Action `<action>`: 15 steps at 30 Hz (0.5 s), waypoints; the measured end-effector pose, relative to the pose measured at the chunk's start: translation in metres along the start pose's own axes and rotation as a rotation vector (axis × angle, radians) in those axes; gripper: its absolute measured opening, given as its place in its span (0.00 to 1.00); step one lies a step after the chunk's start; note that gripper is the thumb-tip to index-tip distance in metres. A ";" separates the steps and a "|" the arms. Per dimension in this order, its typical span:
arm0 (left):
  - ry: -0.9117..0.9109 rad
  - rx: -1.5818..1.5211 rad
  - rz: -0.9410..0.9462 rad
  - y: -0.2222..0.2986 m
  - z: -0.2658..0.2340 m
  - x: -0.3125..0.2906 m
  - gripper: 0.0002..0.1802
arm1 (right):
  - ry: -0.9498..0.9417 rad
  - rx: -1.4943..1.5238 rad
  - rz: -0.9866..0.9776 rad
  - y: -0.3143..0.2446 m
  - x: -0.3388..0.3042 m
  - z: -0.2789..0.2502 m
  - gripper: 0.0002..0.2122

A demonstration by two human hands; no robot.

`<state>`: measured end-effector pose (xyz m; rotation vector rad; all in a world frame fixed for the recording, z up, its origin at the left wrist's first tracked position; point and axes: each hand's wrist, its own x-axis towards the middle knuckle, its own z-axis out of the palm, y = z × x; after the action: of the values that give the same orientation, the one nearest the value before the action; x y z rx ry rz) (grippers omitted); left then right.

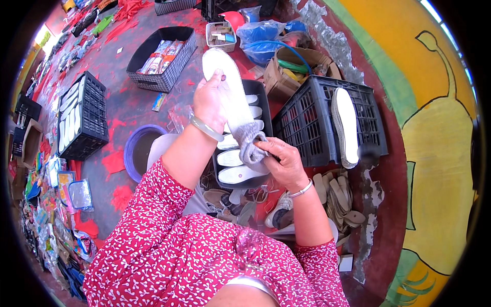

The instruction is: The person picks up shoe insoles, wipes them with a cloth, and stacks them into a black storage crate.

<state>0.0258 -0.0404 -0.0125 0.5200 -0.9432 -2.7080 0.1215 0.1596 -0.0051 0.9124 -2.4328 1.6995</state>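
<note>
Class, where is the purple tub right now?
In the head view, the purple tub sits on the floor left of centre, beside the person's left leg.

The person wears a white-patterned red top [199,250], 2 bangles [206,129].

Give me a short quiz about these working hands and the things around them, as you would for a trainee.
1. Which hand pinches the bunched grey fabric?
2. True or false: the round purple basin stands on the person's right.
3. Multiple choice: what colour is the long, foot-shaped piece in the left hand's grip? A: green. B: white. C: black.

Key:
1. The right hand.
2. False; it stands on the left.
3. B.
</note>
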 end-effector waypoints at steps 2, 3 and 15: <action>0.025 -0.017 0.005 0.001 0.002 0.002 0.10 | -0.078 0.034 0.117 0.009 -0.006 -0.014 0.15; 0.031 -0.031 0.001 0.004 0.005 0.001 0.11 | -0.117 0.052 0.174 0.014 -0.009 -0.021 0.14; -0.078 -0.044 0.281 -0.024 0.015 -0.006 0.10 | 0.324 0.891 0.472 0.009 0.023 0.014 0.25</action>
<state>0.0233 -0.0121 -0.0151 0.2531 -0.8978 -2.5032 0.1028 0.1391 -0.0101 0.0012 -1.7161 2.8936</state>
